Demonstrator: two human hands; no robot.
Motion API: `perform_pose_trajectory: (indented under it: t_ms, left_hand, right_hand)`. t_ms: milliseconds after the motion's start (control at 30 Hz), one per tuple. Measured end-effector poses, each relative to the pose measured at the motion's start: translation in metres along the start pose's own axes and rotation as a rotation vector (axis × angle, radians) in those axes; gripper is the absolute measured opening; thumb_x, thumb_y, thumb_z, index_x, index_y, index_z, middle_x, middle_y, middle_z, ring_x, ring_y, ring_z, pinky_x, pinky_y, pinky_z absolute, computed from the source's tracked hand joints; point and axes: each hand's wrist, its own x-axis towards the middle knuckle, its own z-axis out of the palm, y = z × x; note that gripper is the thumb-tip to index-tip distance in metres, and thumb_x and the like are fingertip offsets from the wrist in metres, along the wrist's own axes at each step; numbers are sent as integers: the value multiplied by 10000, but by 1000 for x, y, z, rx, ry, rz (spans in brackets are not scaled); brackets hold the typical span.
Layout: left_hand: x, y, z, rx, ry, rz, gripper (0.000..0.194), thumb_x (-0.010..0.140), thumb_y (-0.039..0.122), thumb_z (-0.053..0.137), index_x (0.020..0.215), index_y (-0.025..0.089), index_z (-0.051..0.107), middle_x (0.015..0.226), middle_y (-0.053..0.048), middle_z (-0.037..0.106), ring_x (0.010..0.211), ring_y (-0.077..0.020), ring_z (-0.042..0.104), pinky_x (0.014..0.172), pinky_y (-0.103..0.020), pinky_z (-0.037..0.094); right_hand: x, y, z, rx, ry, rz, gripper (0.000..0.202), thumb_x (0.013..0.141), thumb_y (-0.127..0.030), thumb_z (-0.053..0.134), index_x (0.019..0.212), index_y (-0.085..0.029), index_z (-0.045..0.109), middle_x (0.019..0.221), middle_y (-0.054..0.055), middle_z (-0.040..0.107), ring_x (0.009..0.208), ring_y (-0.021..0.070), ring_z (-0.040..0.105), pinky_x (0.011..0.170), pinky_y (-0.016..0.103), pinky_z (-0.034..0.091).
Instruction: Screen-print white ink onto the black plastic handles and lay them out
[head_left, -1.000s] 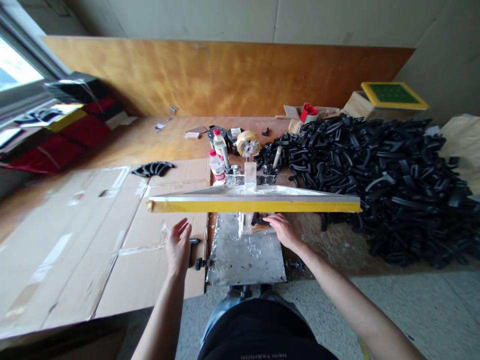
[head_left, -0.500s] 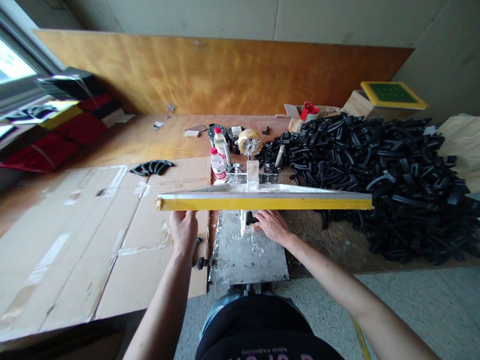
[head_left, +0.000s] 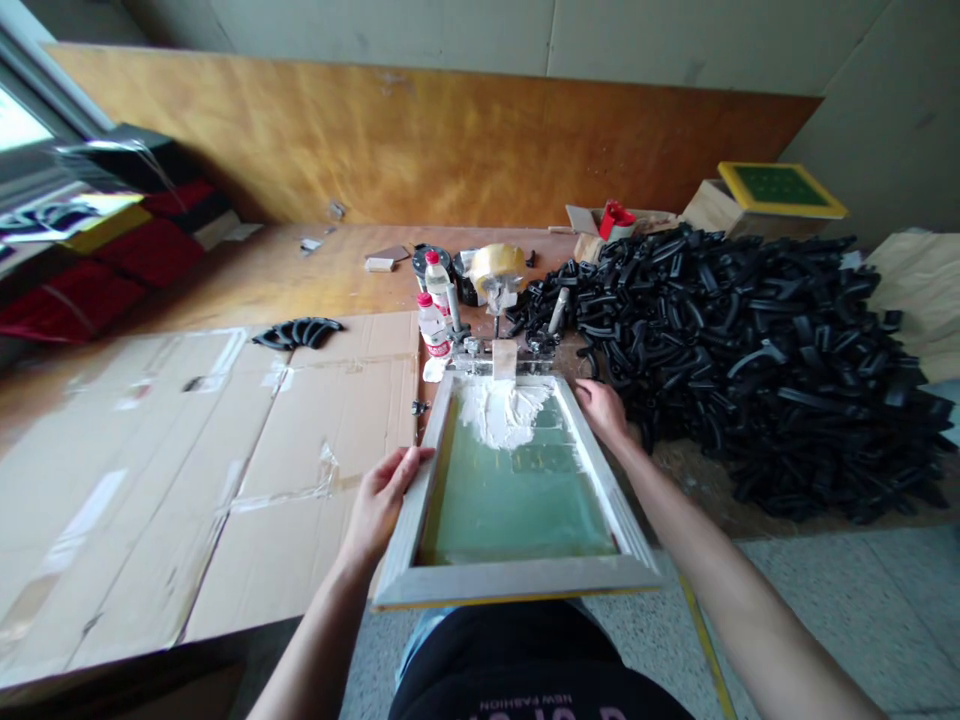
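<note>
Now the screen-printing frame [head_left: 525,580] has swung down from edge-on to near flat, its far end at the clamp block [head_left: 504,358], exposing green mesh [head_left: 517,515] and white paste [head_left: 491,420] while hiding the metal plate. The left hand [head_left: 384,500] has its fingers clamped on the left rail; the right hand [head_left: 606,410] is beside the right rail (whether its fingers grip, I cannot tell).

Daylight from upper-left window [head_left: 19,122], overexposed there, soft shadows, outer edges stretched, blurred
</note>
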Motion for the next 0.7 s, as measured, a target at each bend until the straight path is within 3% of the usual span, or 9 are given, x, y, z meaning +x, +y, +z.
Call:
perform_pose_trajectory:
  t_ms: [67,133,200,333,400,467,600,700]
  left_hand:
    - [-5,-30,3,-1,-67,-70,618,758,629,642,1183,180,658,772,-14,674,643,-152,569,558,-236,414]
    - [-5,-57,9,24,-63,-93,732,762,609,644,1357,197,534,724,10,643,627,-153,562,554,-238,410]
    - [-1,-77,15,70,-30,-84,779,777,593,629,1427,198,458,690,25,605,622,-156,555,567,-247,417]
    - [5,-95,18,111,-17,-95,761,785,598,608,1407,178,483,758,-3,629,682,-172,582,604,-267,447]
    - [5,-96,18,115,-17,-116,759,782,606,607,1393,170,498,802,-23,652,718,-183,603,619,-274,461]
    - [4,-96,18,106,-15,-128,758,786,606,603,1395,169,497,835,-35,668,753,-195,623,642,-283,476]
    - [1,-91,20,87,13,-125,751,778,609,609,1374,161,520,849,-41,684,767,-204,641,663,-295,487]
    - [0,-87,21,95,32,-126,759,767,614,615,1363,151,534,829,-38,682,735,-197,632,639,-287,477]
  right_hand:
    - [13,-12,-8,28,138,-97,399,955,-260,494,1329,-136,557,1349,163,559,1254,276,512,1079,432,391]
    - [23,-40,-5,33,199,-311,544,894,-268,611,1410,-167,470,1444,147,457,1311,280,444,1100,435,372]
    - [32,-71,7,-27,132,-472,591,851,-255,678,1396,-172,467,1407,149,466,1283,289,446,1067,439,394]
    - [38,-108,33,-218,-111,-498,214,878,-199,630,1077,-121,622,1070,138,626,1051,268,553,916,378,452]
    - [29,-108,39,-273,-176,-514,118,894,-183,594,985,-117,630,994,128,646,975,247,570,885,355,445]
    - [14,-100,36,-280,-216,-622,87,897,-159,568,944,-123,631,955,117,652,933,229,572,862,335,436]
    - [-14,-83,14,-199,-368,-964,87,853,-105,562,856,-153,635,880,86,648,880,212,565,774,303,424]
    - [-16,-80,5,-122,-432,-1020,83,832,-120,596,787,-183,626,815,47,635,822,192,559,727,285,412]
